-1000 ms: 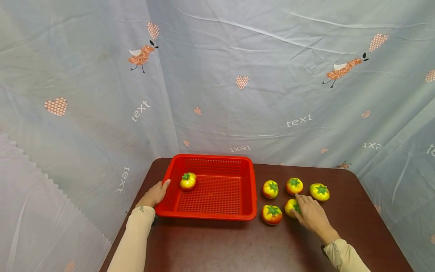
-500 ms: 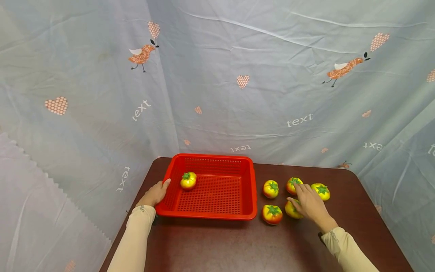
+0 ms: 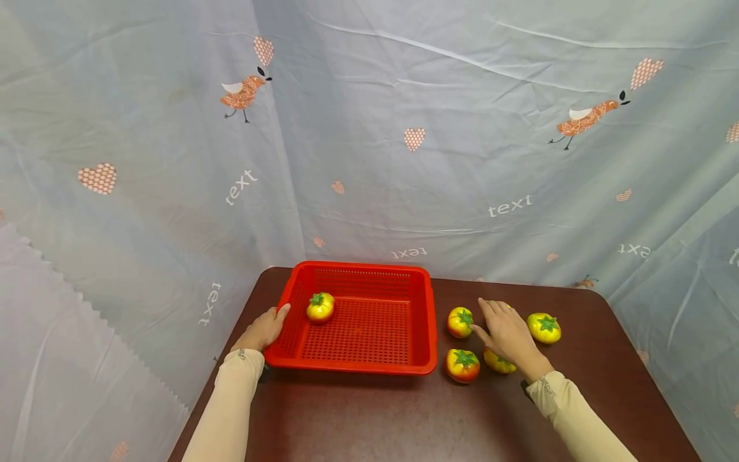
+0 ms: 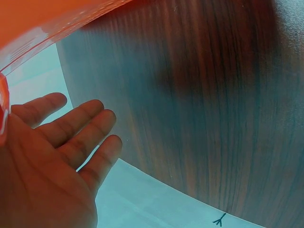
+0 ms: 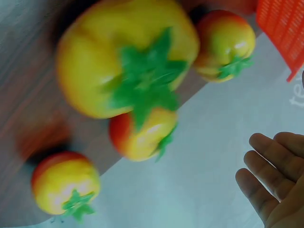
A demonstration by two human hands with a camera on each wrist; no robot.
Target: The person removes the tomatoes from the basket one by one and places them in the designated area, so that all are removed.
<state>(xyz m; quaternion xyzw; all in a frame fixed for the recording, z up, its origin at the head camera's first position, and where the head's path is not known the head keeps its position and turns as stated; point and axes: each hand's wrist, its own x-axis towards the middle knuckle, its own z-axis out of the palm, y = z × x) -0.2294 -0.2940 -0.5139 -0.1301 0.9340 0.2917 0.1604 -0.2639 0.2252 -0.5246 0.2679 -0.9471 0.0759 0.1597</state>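
In the head view, a red plastic basket stands on the left half of the table. One yellow-and-red tomato with a green leafy top lies inside it. My left hand rests at the basket's left side, thumb over the rim; the left wrist view shows its fingers extended outside the wall. My right hand hovers with spread fingers over the group on the right, holding nothing. It mostly hides a back tomato and partly covers a front tomato. Its thumb lies near the back-left tomato.
Another tomato sits close to the basket's right front corner. Farthest right is a yellower tomato. The dark brown table reaches back to a grey patterned curtain.
My right hand has lifted off the front tomato and shifted back and left, now covering the back middle one. My left hand and the basket stay put.
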